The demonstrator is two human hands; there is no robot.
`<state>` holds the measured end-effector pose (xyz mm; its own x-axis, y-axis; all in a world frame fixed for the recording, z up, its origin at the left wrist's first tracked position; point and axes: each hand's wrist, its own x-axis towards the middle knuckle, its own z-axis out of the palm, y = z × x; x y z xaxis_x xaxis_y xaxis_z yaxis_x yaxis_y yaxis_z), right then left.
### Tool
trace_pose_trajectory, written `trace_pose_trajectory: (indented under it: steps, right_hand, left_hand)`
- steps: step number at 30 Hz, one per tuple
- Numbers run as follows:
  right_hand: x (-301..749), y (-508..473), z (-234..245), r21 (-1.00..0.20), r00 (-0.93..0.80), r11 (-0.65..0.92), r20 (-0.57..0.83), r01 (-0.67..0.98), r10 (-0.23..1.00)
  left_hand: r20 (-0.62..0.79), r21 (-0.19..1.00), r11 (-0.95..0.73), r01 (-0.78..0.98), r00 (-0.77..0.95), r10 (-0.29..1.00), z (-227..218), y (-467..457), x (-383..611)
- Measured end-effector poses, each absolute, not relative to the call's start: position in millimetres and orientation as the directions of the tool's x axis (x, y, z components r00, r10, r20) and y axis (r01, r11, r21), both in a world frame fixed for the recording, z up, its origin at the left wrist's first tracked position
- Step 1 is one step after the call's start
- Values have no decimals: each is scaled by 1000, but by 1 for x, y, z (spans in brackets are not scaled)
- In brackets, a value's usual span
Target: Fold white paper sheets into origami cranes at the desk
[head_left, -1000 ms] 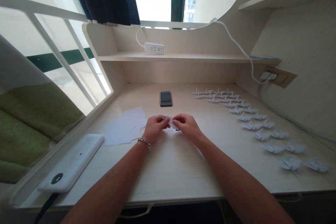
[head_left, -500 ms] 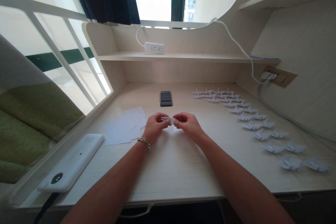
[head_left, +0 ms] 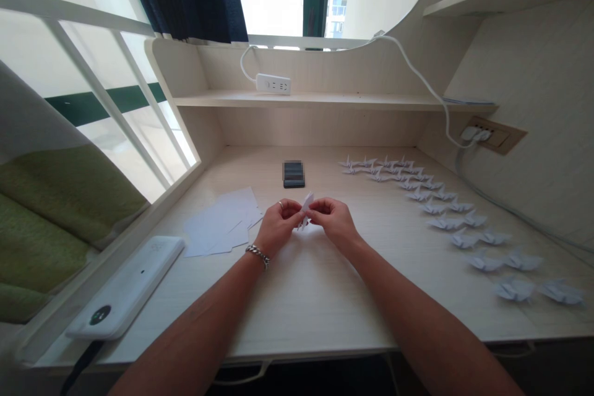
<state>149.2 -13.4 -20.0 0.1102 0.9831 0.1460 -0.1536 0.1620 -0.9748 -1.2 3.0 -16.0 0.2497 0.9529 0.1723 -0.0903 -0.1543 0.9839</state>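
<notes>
A person reached both bare arms in over the front edge of a pale wood-grain surface (head_left: 306, 309). From where I stood, a small piece of folded white paper (head_left: 307, 202) was pinched between the two hands, about midway between the surface's left and right edges, its pointed top rising above the fingers. The left hand (head_left: 280, 223), with a ring and a chain bracelet (head_left: 258, 255) at its wrist, had its grip closed on one side of the paper; the right hand (head_left: 332, 219) grasped the other side between thumb and fingers. I could not tell whether the paper's lower end touched the surface.

Just beside the left hand, toward the left edge, loose white sheets (head_left: 216, 226) lay overlapping. Nearer the front left corner lay a long white device (head_left: 132, 284) with a round dark spot. Beyond the hands, toward the back edge, lay a small dark object (head_left: 294, 174). White folded-paper cranes (head_left: 513, 289) ran in lines from near the back edge to the front right corner.
</notes>
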Motion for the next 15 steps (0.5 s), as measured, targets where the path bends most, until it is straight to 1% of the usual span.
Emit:
trace_pose_trajectory:
  steps: [5,11,15]
  right_hand:
    - [151,-14,-18,-975,104,160,145,-153,984]
    - [149,-16,-14,-971,114,125,103,-203,988]
    - [149,-17,-13,-973,93,126,110,-192,990]
  left_hand:
    - [205,978,-210,2,213,955,-16,5,-2]
    - [177,984,-163,-77,245,953,-14,4,-2]
    - [170,984,-151,-97,233,958,-13,2,-1]
